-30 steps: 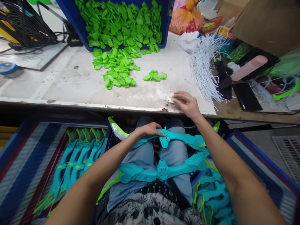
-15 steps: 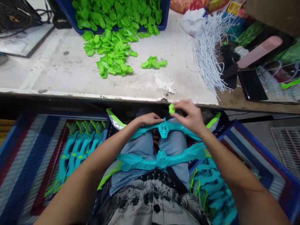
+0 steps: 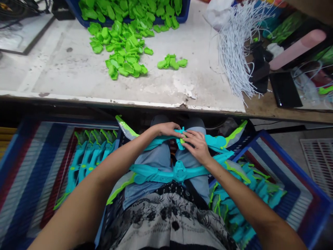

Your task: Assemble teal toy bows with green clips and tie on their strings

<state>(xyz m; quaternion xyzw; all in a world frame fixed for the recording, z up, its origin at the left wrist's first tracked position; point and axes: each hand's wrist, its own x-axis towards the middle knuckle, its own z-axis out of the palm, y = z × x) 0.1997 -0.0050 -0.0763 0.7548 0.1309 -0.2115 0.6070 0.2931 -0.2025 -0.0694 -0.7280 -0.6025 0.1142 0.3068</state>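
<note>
Across my knees lies a teal plastic toy bow [image 3: 215,141] with lime-green tips. My left hand [image 3: 169,130] is closed on it at the left of its hub. The fingers of my right hand [image 3: 198,143] press a small lime-green plastic cap [image 3: 182,141] onto the hub's front; the cap is mostly covered by them. Nearer my body, a second teal bow [image 3: 179,171] rests on my lap, its hub facing up without a green cap. A loose pile of green caps [image 3: 127,52] and a smaller cluster [image 3: 171,62] lie on the white table.
A blue bin [image 3: 186,14] of green caps stands at the back of the table [image 3: 78,81]. White cords [image 3: 234,52], a black phone [image 3: 285,89] and a pink cylinder [image 3: 298,49] lie right. Crates flank my legs, with teal bows stacked left [image 3: 88,156] and right [image 3: 241,198].
My right hand has moved left and down, bringing the green cap from beside the bow onto its hub. My left hand has shifted slightly right, closer to the hub.
</note>
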